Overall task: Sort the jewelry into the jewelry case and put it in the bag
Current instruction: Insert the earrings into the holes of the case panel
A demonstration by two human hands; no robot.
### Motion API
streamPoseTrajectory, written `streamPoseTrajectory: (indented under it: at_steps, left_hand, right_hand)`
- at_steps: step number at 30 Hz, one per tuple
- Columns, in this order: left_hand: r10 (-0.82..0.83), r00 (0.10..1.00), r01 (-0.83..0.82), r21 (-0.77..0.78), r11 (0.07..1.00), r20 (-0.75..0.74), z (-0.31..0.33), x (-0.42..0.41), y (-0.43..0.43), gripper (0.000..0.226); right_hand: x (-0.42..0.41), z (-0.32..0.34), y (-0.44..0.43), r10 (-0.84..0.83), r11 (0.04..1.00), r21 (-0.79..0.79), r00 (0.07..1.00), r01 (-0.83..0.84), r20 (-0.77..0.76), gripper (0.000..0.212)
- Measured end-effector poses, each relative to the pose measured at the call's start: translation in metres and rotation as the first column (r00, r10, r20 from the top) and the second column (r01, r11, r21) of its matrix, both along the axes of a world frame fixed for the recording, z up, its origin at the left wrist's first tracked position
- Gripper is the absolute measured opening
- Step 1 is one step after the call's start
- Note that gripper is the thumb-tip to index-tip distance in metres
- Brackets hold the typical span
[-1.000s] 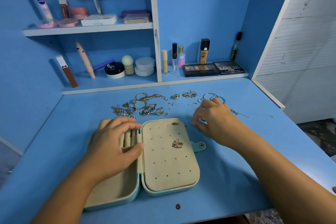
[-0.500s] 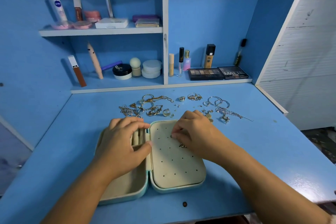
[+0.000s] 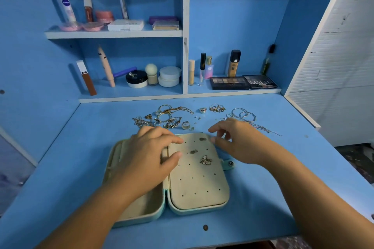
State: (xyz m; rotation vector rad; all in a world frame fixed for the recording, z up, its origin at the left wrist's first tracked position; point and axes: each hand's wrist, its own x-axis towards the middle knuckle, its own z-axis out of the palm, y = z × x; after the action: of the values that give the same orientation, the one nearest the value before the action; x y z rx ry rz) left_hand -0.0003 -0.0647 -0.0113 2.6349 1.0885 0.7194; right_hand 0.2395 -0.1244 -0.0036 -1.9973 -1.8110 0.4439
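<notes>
The left hand [image 3: 149, 159] lies flat across the left half of the open jewelry case [image 3: 194, 211], covering most of that tray. Only its lower end [image 3: 145, 206], lined in beige, shows, and what sits under the palm cannot be made out. The fingers are straight and reach over the hinge onto the top of the case's right half, with the thumb pressed on the holed panel [image 3: 202, 186].

The right hand [image 3: 239, 142] hovers at the case's far right corner, fingers loosely curved, thumb and forefinger apart. It hides part of a thin chain [image 3: 263, 128] that trails out toward the counter's right edge.

The case lies near the front edge of the counter [image 3: 283, 198], its snap tab [image 3: 229, 163] sticking out to the right. On the panel sit a butterfly earring [image 3: 206, 160] and two small dark studs [image 3: 193, 151], blurred and too small to read.

The loose jewelry [image 3: 166, 117] lies in a row along the back edge: a tangle of rings and chains behind the left hand, a single ring [image 3: 202, 110], a small ring cluster [image 3: 217, 108], and thin hoops [image 3: 242, 114] behind the right hand.

On the shelf [image 3: 131, 98] behind stand cosmetics, including two eyeshadow palettes [image 3: 228, 83].
</notes>
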Motion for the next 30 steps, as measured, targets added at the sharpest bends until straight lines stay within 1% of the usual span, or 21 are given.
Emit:
streamPoseTrajectory:
  at_steps: [2,3,5,7,9,13,15,18,22,26,30]
  left_hand:
    - [-0.094,0.995,0.093,-0.015,0.996,-0.046,0.008,0.014,-0.001,0.042]
    - [-0.120,0.990,0.117,-0.038,0.992,-0.073,0.011,0.021,-0.001,0.039]
    - [-0.136,0.983,0.127,-0.081,0.989,-0.122,0.013,0.032,0.002,0.029]
    - [-0.129,0.982,0.116,-0.100,0.988,-0.140,0.012,0.039,0.004,0.022]
    - [-0.118,0.987,0.104,-0.135,0.985,-0.107,0.007,0.041,0.004,0.015]
    - [-0.085,0.996,0.086,-0.181,0.980,0.012,-0.001,0.040,0.004,0.007]
    - [-0.040,0.996,0.055,-0.197,0.979,0.078,0.000,0.038,0.005,0.008]
    - [-0.007,0.992,0.030,-0.183,0.983,0.123,0.000,0.034,0.006,0.008]
    - [-0.019,0.973,0.062,-0.180,0.982,0.231,-0.004,0.034,0.007,0.006]
    - [-0.005,0.955,0.063,-0.188,0.980,0.295,-0.006,0.035,0.010,0.009]
    - [-0.042,0.962,0.087,-0.160,0.983,0.268,-0.005,0.032,0.011,0.015]
  right_hand:
    - [-0.005,-0.004,0.004,-0.014,1.000,0.005,0.999,0.014,-0.047,0.028]
    - [-0.007,-0.005,0.006,-0.016,1.000,0.008,0.998,0.017,-0.063,0.026]
    - [-0.011,-0.006,0.009,-0.019,1.000,0.019,0.997,0.021,-0.072,0.024]
    - [-0.015,-0.007,0.011,-0.032,0.999,0.028,0.997,0.034,-0.068,0.024]
    - [-0.017,-0.007,0.011,-0.051,0.998,0.021,0.996,0.053,-0.072,0.024]
    - [-0.021,-0.005,0.012,-0.067,0.998,-0.002,0.995,0.067,-0.072,0.022]
    - [-0.023,-0.003,0.013,-0.074,0.997,-0.017,0.995,0.073,-0.068,0.020]
    - [-0.026,0.003,0.016,-0.113,0.992,-0.076,0.989,0.105,-0.098,0.015]
    - [-0.030,0.005,0.024,-0.182,0.976,-0.143,0.973,0.162,-0.140,0.024]
    - [-0.036,0.013,0.025,-0.236,0.967,-0.157,0.939,0.202,-0.249,0.018]
    - [-0.035,0.019,0.014,-0.242,0.969,-0.143,0.883,0.200,-0.402,0.008]
